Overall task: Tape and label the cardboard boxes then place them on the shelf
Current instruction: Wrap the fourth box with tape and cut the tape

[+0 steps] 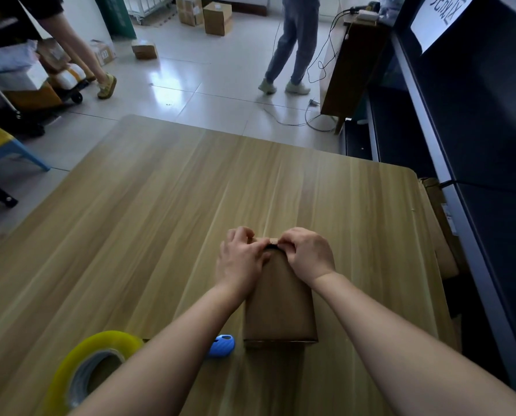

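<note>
So there's a tall brown cardboard box (280, 301) standing upright on the light wood-grain tabletop (160, 205), near side, a bit right of centre. Both of the person's hands are up at its far top edge. The left grip (241, 259) has its fingers curled over the top left corner, pinching the flap there. The right grip (308, 253) is doing the same on the top right, and the two nearly meet in the middle. Can't really tell whether the top is fully closed under those fingers.

A fat roll of yellowish clear packing tape (67, 370) lies at the near left of the tabletop, well apart from the box. A small blue ribbed plastic tool (222, 345) sits just left of the box's base, half hidden by the left forearm.

On the right stands a dark blue metal shelf (458, 205), with flattened brown cardboard sheets (443, 235) wedged between it and the tabletop. Far back, a stack of cardboard cartons (217, 18) rests on the white tiled floor (190, 79).
</note>
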A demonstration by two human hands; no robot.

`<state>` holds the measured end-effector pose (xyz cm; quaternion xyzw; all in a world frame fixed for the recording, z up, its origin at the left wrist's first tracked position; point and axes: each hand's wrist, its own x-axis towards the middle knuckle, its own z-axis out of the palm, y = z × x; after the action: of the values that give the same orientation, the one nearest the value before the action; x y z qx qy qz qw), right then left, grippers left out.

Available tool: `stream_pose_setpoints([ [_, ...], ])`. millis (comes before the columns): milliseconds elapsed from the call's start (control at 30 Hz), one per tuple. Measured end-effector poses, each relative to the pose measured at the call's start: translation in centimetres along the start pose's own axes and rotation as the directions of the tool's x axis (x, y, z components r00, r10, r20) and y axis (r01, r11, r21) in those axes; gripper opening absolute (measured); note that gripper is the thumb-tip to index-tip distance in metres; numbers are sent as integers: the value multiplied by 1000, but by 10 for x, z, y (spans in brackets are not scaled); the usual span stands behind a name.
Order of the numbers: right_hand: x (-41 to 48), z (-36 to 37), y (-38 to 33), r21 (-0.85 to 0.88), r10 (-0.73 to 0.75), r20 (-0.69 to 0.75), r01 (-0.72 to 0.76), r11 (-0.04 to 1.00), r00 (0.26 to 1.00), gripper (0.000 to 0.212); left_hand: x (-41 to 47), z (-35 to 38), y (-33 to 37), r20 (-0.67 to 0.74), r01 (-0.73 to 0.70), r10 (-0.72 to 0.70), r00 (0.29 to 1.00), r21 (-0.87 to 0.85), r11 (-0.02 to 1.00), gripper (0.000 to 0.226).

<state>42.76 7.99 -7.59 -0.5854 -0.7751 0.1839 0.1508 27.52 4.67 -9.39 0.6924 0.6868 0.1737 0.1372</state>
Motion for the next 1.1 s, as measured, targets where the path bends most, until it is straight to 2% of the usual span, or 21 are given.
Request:
stream_pose_setpoints([
  [67, 0, 0, 1, 23, -4, 14, 4, 1000, 1000, 16, -3, 0, 0, -45, -114, 119, 992, 97, 989, 30],
  [233, -3, -1, 6, 39, -58, 111, 54, 998, 992, 22, -8, 0, -7, -6, -284, 293, 956, 233, 930, 46],
  [400, -6, -1, 10, 48, -71, 80, 67, 997, 994, 20, -5, -7, -10, 24, -328, 332, 943, 245, 912, 46],
  [567, -4, -2, 12, 151, 65, 133, -85, 985, 989, 24, -3, -9, -9, 30, -328, 328, 944, 180, 928, 43],
  [633, -2, -1, 12, 267, 195, 121, -221, 938, 973, 36, -1, -11, -8, 16, -274, 274, 962, 105, 956, 38],
  [733, -3, 5, 15, 418, 362, 125, -380, 825, 924, 36, 2, -11, -6, 27, -36, 40, 999, -154, 987, 22],
  [833, -2, 13, 18, 499, 444, 179, -470, 728, 878, 26, 10, -8, -3, 64, 228, -220, 973, -383, 895, 20],
  [933, -1, 16, 18, 544, 474, 201, -500, 674, 857, 23, 18, -1, 1, 143, 448, -434, 889, -466, 763, 26],
  [1000, 0, 17, 18, 550, 473, 211, -504, 666, 856, 22, 19, 1, 1, 230, 543, -505, 832, -525, 655, 41],
  [1033, 1, 17, 18, 538, 469, 213, -503, 676, 857, 22, 18, 2, -1, 255, 552, -500, 828, -531, 643, 44],
  [1100, 3, 17, 18, 489, 456, 206, -495, 718, 866, 22, 18, 3, -3, 261, 524, -456, 850, -494, 693, 36],
])
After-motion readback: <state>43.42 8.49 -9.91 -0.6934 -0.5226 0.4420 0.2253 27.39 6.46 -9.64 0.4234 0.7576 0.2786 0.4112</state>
